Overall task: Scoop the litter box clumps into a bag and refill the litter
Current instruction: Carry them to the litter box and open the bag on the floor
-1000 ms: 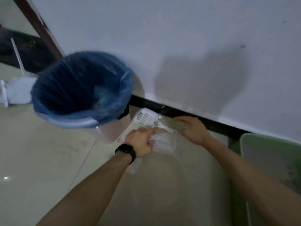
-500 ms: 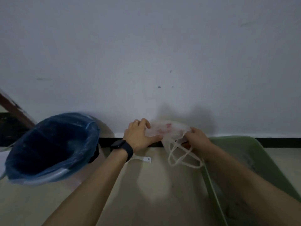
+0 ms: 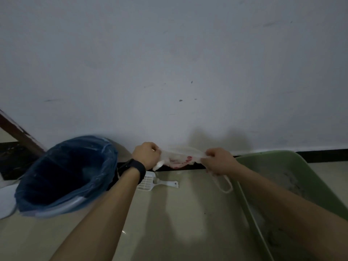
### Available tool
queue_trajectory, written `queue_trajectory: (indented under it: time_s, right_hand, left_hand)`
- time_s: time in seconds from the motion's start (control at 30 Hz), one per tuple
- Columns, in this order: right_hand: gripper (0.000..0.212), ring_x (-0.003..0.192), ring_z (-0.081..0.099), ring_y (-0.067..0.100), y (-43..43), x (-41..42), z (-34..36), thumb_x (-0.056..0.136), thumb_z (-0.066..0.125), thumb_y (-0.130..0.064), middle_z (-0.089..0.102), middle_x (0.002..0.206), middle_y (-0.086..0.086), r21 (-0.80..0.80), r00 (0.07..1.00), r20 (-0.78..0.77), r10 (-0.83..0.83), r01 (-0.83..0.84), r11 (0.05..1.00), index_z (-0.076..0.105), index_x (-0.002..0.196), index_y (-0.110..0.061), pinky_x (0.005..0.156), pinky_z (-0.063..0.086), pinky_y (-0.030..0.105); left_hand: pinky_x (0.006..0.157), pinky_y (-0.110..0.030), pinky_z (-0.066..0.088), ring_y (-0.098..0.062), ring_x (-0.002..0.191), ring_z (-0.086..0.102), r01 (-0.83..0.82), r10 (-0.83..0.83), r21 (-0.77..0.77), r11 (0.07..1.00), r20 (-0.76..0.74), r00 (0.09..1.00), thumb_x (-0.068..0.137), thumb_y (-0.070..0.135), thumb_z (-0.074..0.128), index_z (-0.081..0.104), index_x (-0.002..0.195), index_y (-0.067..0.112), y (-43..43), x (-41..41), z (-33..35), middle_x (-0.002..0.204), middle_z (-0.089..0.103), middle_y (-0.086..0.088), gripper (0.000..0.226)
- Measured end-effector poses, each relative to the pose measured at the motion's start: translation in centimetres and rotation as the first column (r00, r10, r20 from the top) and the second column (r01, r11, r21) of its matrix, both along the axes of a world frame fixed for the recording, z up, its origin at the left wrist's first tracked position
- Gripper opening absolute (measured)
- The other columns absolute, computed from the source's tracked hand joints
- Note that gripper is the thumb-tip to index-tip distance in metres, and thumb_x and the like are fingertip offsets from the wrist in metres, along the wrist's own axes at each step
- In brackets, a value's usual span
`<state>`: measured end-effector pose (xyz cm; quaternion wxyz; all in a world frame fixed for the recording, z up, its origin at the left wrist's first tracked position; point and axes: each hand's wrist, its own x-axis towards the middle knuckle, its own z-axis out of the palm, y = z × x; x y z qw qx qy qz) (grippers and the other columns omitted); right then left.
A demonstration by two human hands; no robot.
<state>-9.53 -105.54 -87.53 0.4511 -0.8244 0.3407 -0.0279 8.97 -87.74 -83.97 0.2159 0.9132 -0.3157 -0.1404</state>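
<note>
A thin white plastic bag [image 3: 180,158] with red print is stretched in the air between my two hands, above the floor by the wall. My left hand [image 3: 146,155], with a black watch on the wrist, grips its left end. My right hand [image 3: 218,161] grips its right end, and the bag's handle loops hang below that hand. A white slotted litter scoop [image 3: 150,182] lies flat on the floor under my left wrist. The green litter box [image 3: 243,187] stands at the right with grey litter inside, partly hidden by my right arm.
A bin lined with a blue bag [image 3: 64,176] stands at the left against the wall. A white object [image 3: 5,202] shows at the far left edge. A black baseboard [image 3: 320,155] runs along the white wall. The floor is pale glossy tile.
Both hands lifted the bag off the floor, then pulled apart, stretching it wider. The view tilted up toward the wall and the scoop came into sight on the floor.
</note>
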Motion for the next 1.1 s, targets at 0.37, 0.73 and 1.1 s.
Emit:
queue_trajectory:
  time_s: [0.37, 0.73, 1.1]
  right_hand:
    - [0.043, 0.095, 0.060, 0.022, 3.2, 1.3, -0.9, 0.083, 0.066, -0.047, 0.061, 0.104, -0.004, -0.201, 0.955, -0.126, 0.270, -0.291, 0.935, 0.061, 0.119, -0.024, 0.076, 0.045, 0.031]
    - [0.021, 0.059, 0.058, 0.010, 3.6, 3.2, -2.4, 0.096, 0.059, -0.028, 0.060, 0.073, 0.001, 0.182, 0.952, 0.217, -0.215, 0.177, 0.967, 0.063, 0.086, -0.010, 0.044, 0.044, 0.016]
    - [0.029, 0.054, 0.066, 0.014, 2.3, 0.9, -7.3, 0.080, 0.081, -0.031, 0.062, 0.064, 0.004, 0.404, 0.948, 0.168, -0.270, 0.184, 0.896, 0.069, 0.079, -0.005, 0.053, 0.056, 0.027]
  left_hand:
    - [0.066, -0.025, 0.048, -0.020, 0.078, 0.063, -0.013, 0.022, 0.054, 0.998, -0.161, 0.987, 0.096, 0.033, 0.056, 0.069, 0.091, 0.014, 2.6, 1.3, -0.8, 0.092, 0.068, -0.004, 0.023]
    - [0.066, -0.033, 0.054, -0.027, 0.072, 0.065, -0.182, 0.178, 0.019, 0.983, -0.330, 0.927, 0.092, 0.021, 0.064, 0.070, 0.090, 0.003, 3.5, 1.5, -3.1, 0.084, 0.071, -0.016, 0.019]
    - [0.060, -0.032, 0.059, -0.021, 0.073, 0.061, -0.751, -0.078, -0.024, 0.660, -0.996, -0.037, 0.092, 0.008, 0.058, 0.063, 0.088, -0.002, 5.3, 2.0, -5.1, 0.084, 0.063, -0.014, 0.012]
